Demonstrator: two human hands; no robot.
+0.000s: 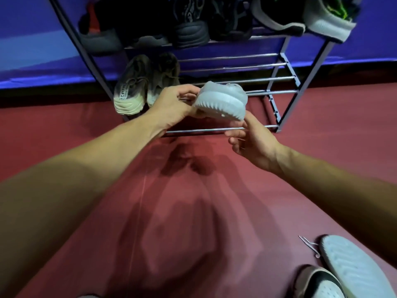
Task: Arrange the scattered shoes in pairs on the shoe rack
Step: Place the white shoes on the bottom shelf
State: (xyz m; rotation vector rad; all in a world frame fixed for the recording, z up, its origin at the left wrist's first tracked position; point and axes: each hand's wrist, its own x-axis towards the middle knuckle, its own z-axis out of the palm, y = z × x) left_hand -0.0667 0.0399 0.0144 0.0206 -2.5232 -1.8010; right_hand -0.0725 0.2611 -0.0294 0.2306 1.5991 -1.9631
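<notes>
A pale grey-blue shoe point(223, 100) with a ridged sole hangs in the air in front of the lower shelf of the metal shoe rack point(236, 79). My left hand point(174, 104) grips its heel end from the left. My right hand point(251, 140) sits just below the shoe's right side, with a fingertip touching the sole; its fingers are loosely curled. A beige pair of sneakers point(139, 84) stands at the left of the lower shelf. Dark shoes point(189, 31) and a white-soled shoe point(330, 20) fill the upper shelf.
Two shoes lie sole-up on the red floor at the bottom right: a pale one point(352, 265) and a darker-rimmed one point(318, 284). A small metal clip point(309, 246) lies beside them. The purple wall point(32, 39) backs the rack.
</notes>
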